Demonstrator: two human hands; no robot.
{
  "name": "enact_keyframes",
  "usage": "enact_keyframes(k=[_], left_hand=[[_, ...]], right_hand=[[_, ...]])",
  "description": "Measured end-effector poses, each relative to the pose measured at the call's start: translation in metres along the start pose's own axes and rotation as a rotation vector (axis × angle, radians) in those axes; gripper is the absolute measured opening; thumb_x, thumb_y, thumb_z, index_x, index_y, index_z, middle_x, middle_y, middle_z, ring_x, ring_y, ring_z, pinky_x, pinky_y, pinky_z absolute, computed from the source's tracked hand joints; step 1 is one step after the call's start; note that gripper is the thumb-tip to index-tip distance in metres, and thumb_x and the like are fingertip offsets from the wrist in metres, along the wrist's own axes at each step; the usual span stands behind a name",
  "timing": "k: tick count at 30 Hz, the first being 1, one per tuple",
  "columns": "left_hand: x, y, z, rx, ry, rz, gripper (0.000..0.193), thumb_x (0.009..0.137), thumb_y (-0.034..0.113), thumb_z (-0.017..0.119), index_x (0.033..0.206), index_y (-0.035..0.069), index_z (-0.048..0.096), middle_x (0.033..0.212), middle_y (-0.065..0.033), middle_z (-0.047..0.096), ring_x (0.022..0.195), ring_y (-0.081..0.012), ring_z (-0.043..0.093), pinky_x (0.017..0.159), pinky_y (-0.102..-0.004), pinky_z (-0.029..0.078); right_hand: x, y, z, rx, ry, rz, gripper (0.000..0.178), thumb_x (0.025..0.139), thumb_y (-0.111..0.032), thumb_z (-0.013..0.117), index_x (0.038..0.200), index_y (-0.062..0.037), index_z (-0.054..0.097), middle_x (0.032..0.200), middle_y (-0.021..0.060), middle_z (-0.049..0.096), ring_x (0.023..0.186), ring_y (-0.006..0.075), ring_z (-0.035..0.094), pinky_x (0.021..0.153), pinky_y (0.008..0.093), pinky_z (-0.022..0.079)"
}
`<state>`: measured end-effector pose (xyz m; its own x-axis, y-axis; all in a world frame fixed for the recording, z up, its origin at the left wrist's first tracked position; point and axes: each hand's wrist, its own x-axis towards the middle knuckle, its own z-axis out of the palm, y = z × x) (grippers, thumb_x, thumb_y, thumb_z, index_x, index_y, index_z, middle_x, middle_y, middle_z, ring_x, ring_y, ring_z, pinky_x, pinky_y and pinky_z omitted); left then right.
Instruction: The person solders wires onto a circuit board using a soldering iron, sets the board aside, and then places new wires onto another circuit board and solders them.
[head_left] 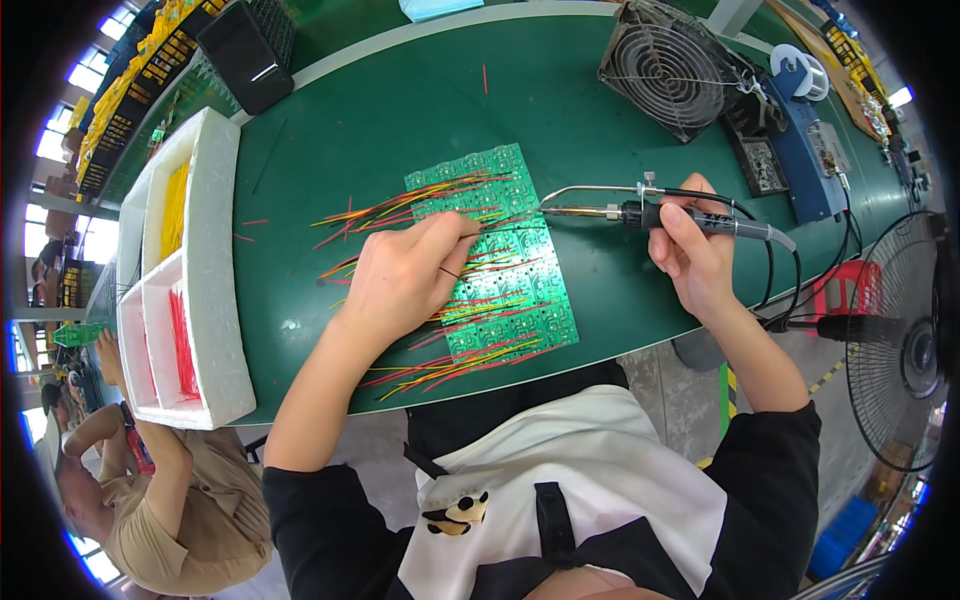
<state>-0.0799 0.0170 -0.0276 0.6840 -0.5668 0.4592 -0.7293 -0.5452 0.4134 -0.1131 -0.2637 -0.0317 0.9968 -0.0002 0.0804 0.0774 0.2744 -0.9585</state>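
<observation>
A green circuit board panel [549, 282] lies on the table, with rows of red, yellow and black wires [395, 208] running off its left side. My left hand [407, 268] is over the panel's left part, its fingers pinched on a thin dark wire whose end points toward the board. In my right hand [697, 240] is a soldering iron [628, 213], held like a pen with its tip to the left. A thin metal feed tube [590, 189] on the iron curves down to that tip, which is at the panel's right edge near the wire.
To the left stands a white foam box [222, 270] with yellow and red wires. A black fan [672, 75] and a blue solder feeder [812, 160] with a spool are at the back right. A pedestal fan [915, 345] is at right. Another person [190, 500] sits at lower left.
</observation>
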Motion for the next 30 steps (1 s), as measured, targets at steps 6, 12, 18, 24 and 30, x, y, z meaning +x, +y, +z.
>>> enact_keyframes(k=[6,12,18,24,30], left_hand=[[0.0013,-0.0024,0.0018,-0.052,0.021,-0.007,0.009,0.078,-0.001,0.062,0.087,0.001,0.059,0.065,-0.0115,0.058,0.052,-0.0216,0.057,0.048,-0.0302,0.043],[0.0014,-0.0012,0.0004,-0.049,0.010,-0.019,0.009,0.078,0.000,0.062,0.085,0.001,0.057,0.069,-0.0109,0.060,0.055,-0.0234,0.058,0.049,-0.0310,0.045],[-0.0004,-0.0016,0.0000,-0.047,0.013,-0.024,0.009,0.077,0.002,0.062,0.083,0.003,0.055,0.072,-0.0100,0.061,0.059,-0.0254,0.060,0.050,-0.0324,0.047],[0.0008,-0.0025,-0.0004,-0.067,0.016,-0.013,0.008,0.078,0.002,0.061,0.083,0.003,0.055,0.072,-0.0096,0.061,0.059,-0.0250,0.060,0.050,-0.0320,0.047],[0.0010,-0.0030,0.0001,-0.073,0.019,-0.016,0.007,0.079,0.001,0.061,0.084,0.001,0.057,0.070,-0.0107,0.060,0.056,-0.0233,0.059,0.050,-0.0305,0.045]], right_hand=[[0.0035,-0.0007,0.0014,-0.048,-0.004,0.013,0.017,0.086,-0.016,0.061,0.082,-0.0059,0.048,0.055,0.0060,0.053,0.039,0.0055,0.040,0.036,0.0175,0.030],[0.0026,-0.0017,0.0034,-0.055,0.002,0.028,0.017,0.086,-0.016,0.061,0.082,-0.0058,0.048,0.056,0.0061,0.053,0.039,0.0057,0.040,0.036,0.0175,0.030],[0.0011,-0.0001,0.0034,-0.082,-0.006,0.018,0.016,0.086,-0.015,0.061,0.083,-0.0056,0.048,0.056,0.0061,0.053,0.039,0.0058,0.041,0.036,0.0174,0.030],[0.0015,-0.0011,0.0041,-0.094,-0.009,0.011,0.017,0.086,-0.016,0.061,0.083,-0.0053,0.048,0.056,0.0065,0.053,0.039,0.0058,0.041,0.037,0.0174,0.030],[0.0023,-0.0016,0.0033,-0.099,-0.013,0.019,0.017,0.086,-0.015,0.061,0.083,-0.0051,0.048,0.057,0.0066,0.053,0.039,0.0057,0.041,0.037,0.0175,0.030]])
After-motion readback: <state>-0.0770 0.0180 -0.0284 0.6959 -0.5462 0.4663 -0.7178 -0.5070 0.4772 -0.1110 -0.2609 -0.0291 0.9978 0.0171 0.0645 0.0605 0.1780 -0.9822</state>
